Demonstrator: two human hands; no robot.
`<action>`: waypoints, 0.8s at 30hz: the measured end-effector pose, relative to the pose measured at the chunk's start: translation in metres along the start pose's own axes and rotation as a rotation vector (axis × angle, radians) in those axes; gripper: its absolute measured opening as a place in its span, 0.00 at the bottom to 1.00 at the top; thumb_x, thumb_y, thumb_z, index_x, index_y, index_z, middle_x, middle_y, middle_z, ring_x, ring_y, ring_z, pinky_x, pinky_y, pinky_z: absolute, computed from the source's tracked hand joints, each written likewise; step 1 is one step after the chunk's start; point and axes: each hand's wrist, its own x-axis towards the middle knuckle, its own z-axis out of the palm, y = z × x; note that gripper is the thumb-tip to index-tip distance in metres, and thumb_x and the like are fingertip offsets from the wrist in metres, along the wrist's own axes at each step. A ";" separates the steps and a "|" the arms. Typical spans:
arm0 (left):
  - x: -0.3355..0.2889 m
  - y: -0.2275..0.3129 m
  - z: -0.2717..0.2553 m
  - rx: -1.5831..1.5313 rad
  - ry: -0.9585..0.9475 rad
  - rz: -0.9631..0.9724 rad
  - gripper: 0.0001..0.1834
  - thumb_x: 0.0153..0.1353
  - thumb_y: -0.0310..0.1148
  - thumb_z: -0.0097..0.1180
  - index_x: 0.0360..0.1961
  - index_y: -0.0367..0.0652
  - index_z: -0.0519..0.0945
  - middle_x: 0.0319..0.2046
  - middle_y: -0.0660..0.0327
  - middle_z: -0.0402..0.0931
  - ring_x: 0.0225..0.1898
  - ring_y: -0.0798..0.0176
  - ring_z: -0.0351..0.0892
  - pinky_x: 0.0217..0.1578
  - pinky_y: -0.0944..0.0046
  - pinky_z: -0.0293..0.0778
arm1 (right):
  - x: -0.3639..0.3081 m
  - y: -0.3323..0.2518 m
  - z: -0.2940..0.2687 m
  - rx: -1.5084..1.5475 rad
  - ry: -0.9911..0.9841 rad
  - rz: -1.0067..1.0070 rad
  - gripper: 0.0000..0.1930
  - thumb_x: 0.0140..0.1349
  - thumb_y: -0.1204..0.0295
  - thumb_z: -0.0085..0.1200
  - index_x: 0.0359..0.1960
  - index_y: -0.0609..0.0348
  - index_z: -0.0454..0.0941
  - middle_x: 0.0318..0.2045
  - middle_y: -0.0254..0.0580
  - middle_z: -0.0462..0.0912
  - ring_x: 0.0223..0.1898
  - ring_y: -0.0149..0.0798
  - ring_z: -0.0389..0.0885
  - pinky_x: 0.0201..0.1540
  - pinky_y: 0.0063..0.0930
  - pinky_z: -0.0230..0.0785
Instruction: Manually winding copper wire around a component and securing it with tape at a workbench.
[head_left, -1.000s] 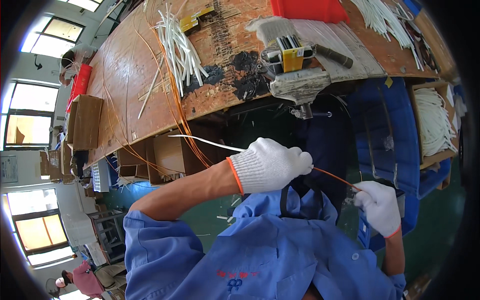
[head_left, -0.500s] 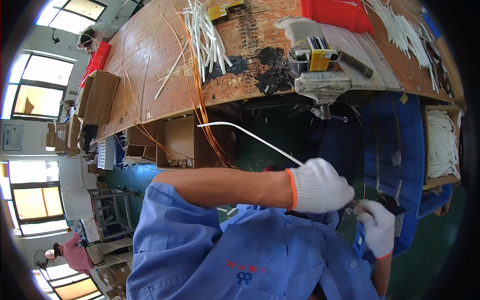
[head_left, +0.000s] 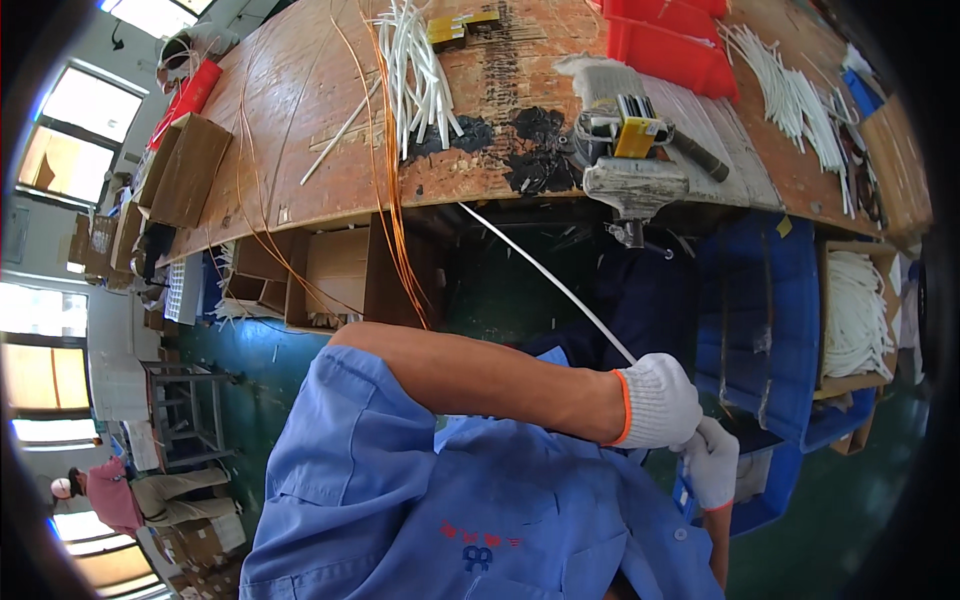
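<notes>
My left hand (head_left: 660,402), in a white knit glove with an orange cuff, is closed around a thin white tube (head_left: 548,275). The tube slants up and left from my fist, its far end close to the bench's front edge. Pressed against that fist is my gloved right hand (head_left: 712,462), its fingers bent together in front of my chest. Whatever lies between the two hands is hidden by the gloves. A bundle of orange wires (head_left: 392,180) hangs over the bench edge, left of the tube.
The worn wooden bench (head_left: 290,150) carries a pile of white tubes (head_left: 412,75), a vise (head_left: 635,180) and a red bin (head_left: 670,55). Blue crates (head_left: 745,330) and a box of coiled white tubing (head_left: 858,315) stand at right. A person (head_left: 115,495) is far left.
My hands, apart before, are now together; the right has moved left and up to the left. The white tube looks straighter and slants more steeply. The whole view has shifted slightly.
</notes>
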 end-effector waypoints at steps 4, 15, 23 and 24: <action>0.001 0.004 -0.009 0.023 -0.061 -0.031 0.08 0.61 0.34 0.71 0.38 0.45 0.94 0.32 0.57 0.89 0.34 0.50 0.94 0.24 0.52 0.84 | -0.003 0.024 -0.017 -0.014 0.040 0.031 0.09 0.74 0.79 0.59 0.49 0.69 0.89 0.31 0.37 0.90 0.27 0.23 0.78 0.30 0.25 0.70; 0.027 0.049 -0.003 0.120 -0.049 0.011 0.11 0.56 0.34 0.73 0.41 0.49 0.97 0.36 0.59 0.93 0.40 0.51 0.95 0.34 0.53 0.85 | -0.025 0.052 -0.027 -0.165 0.094 0.006 0.08 0.75 0.76 0.59 0.42 0.70 0.86 0.26 0.36 0.85 0.28 0.26 0.81 0.32 0.27 0.72; 0.027 0.040 -0.023 0.111 -0.179 0.049 0.13 0.62 0.38 0.72 0.46 0.52 0.97 0.39 0.60 0.94 0.44 0.50 0.95 0.38 0.52 0.86 | -0.036 0.029 -0.006 -0.020 0.125 0.049 0.11 0.78 0.68 0.65 0.40 0.65 0.86 0.23 0.31 0.83 0.22 0.21 0.77 0.24 0.23 0.65; 0.028 0.040 -0.019 0.104 -0.130 0.038 0.13 0.61 0.39 0.72 0.46 0.52 0.97 0.39 0.60 0.94 0.43 0.50 0.95 0.39 0.53 0.86 | -0.035 0.029 -0.003 -0.029 0.138 0.010 0.10 0.78 0.69 0.63 0.40 0.65 0.86 0.23 0.31 0.82 0.22 0.22 0.77 0.24 0.24 0.65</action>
